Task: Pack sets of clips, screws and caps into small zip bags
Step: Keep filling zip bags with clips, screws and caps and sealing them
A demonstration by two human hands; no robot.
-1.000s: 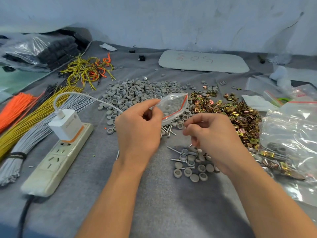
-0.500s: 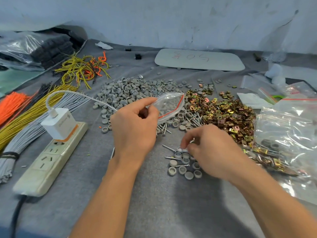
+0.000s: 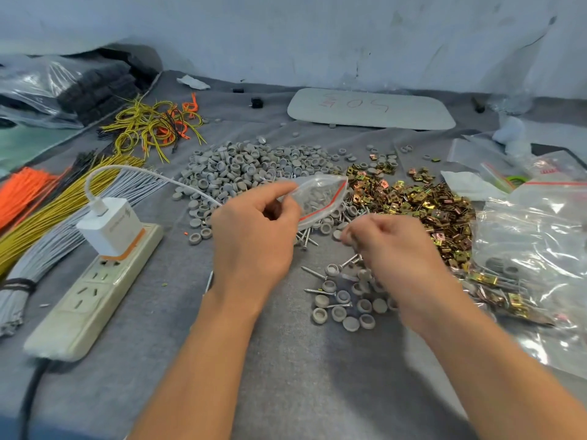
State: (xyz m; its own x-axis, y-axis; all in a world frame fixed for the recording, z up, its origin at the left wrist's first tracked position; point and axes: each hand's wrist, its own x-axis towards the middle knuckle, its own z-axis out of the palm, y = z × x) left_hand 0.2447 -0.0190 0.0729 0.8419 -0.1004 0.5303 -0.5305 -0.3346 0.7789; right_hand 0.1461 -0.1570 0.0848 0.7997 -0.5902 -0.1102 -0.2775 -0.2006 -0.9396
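Two bare hands worked over the grey cloth-covered table (image 3: 286, 376). At nine o'clock lay a white plastic power strip (image 3: 95, 290). The left hand (image 3: 254, 236) pinched, between thumb and forefinger, one edge of a small clear zip bag with a red seal stripe (image 3: 320, 195), which pointed toward one o'clock, with the heap of round grey plastic caps (image 3: 247, 169) at twelve. At four o'clock of that bag, the right hand (image 3: 394, 249) had its fingers curled close and blurred, so whether they pinched a piece could not be told. At its six o'clock sat a small cluster of steel screws and grey caps (image 3: 343, 296), and at two o'clock lay the brass-coloured metal clips (image 3: 413, 201). The bag looked limp, slippery and almost weightless. It was probably best held at its stiffer seal edge, since screw points could pierce the film.
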